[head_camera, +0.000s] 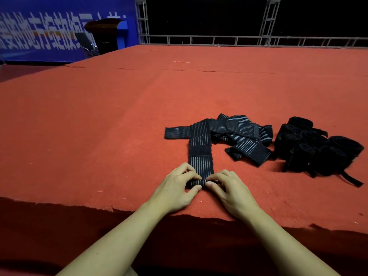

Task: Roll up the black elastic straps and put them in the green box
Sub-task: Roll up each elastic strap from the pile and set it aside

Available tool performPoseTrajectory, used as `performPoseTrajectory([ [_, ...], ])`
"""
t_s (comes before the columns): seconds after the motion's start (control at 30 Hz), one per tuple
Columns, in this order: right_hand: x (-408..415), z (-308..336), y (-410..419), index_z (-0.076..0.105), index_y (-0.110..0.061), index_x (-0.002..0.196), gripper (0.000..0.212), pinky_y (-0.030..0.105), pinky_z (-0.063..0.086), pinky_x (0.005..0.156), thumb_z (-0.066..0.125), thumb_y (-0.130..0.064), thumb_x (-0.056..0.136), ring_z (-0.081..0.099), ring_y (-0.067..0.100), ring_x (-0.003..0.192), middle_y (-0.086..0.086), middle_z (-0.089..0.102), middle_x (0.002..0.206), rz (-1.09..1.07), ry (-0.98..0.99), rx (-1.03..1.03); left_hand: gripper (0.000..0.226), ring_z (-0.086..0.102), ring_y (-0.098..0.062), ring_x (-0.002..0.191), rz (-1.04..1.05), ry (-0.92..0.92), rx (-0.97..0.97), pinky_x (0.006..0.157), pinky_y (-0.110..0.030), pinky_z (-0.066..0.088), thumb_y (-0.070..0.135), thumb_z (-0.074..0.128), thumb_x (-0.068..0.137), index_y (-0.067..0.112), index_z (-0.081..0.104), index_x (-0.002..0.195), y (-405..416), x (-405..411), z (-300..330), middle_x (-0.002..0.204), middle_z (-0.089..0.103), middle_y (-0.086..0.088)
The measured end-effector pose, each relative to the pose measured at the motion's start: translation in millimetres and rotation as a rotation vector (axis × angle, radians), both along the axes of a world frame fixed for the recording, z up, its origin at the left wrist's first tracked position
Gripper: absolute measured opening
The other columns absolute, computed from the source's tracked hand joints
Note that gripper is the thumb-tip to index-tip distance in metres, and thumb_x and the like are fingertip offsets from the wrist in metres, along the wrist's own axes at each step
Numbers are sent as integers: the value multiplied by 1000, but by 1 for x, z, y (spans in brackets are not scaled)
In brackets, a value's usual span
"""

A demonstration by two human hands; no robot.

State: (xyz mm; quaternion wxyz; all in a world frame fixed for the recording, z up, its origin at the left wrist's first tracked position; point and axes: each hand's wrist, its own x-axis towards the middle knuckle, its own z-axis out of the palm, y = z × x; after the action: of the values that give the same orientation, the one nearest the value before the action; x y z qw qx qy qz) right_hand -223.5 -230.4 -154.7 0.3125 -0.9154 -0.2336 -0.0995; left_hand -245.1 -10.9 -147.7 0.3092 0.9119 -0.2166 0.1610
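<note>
Red carpet [99, 120] covers the platform where both hands start a roll. The left hand [177, 188] and right hand [232, 189] pinch the near end of one strap [201, 150], only a first turn made. Loose straps [241, 134] lie beyond; a darker heap [316, 150] sits right. No green box shows, so nothing is boxed.

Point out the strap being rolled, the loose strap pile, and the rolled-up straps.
strap being rolled [201, 154], head view, on its flat striped length.
loose strap pile [239, 134], head view, on its middle.
rolled-up straps [316, 150], head view, on the heap's centre.
</note>
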Motion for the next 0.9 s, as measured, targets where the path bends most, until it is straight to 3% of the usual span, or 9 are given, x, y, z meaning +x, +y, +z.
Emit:
performPoseTrajectory([
  [0.2,-3,2,0,64,-37,101,15,28,43,83,53,-47,100,52,2,92,-20,62,92,9,10,27,20,56,0,88,-35,13,-24,84,-22,48,41,66,96,32,68,114,-1,-5,6,113,50,21],
  [0.33,-4,6,1,53,-34,98,12,27,43,77,61,-44,98,53,3,90,-15,61,88,-31,53,103,16,57,-4,83,16,16,-22,78,-28,50,43,65,95,32,64,106,-1,-3,6,109,50,21],
  [0.47,-6,5,1,58,-34,100,11,24,41,79,64,-42,96,50,2,91,-18,55,94,-42,-30,68,18,54,-2,80,69,16,-15,74,-25,47,46,64,96,32,68,107,-2,0,0,108,49,22],
  [0.6,-7,4,-1,65,-33,107,13,26,45,89,67,-36,95,52,7,102,-20,54,107,-14,-80,49,25,51,0,98,100,-25,1,85,-25,47,48,62,97,31,72,111,-2,3,-5,110,49,19],
  [0.73,-4,2,-1,74,-30,112,17,25,45,91,70,-32,95,52,8,101,-17,60,107,-30,-120,36,37,47,-5,99,129,-66,72,90,-32,50,54,55,95,31,73,118,-2,4,-4,110,49,18],
  [0.9,-2,0,-1,72,-28,127,36,28,41,101,68,-44,94,45,8,111,-14,56,120,-44,-114,-38,56,40,-6,105,140,-49,203,100,-32,43,63,50,92,32,64,136,-1,2,-2,114,42,17],
])
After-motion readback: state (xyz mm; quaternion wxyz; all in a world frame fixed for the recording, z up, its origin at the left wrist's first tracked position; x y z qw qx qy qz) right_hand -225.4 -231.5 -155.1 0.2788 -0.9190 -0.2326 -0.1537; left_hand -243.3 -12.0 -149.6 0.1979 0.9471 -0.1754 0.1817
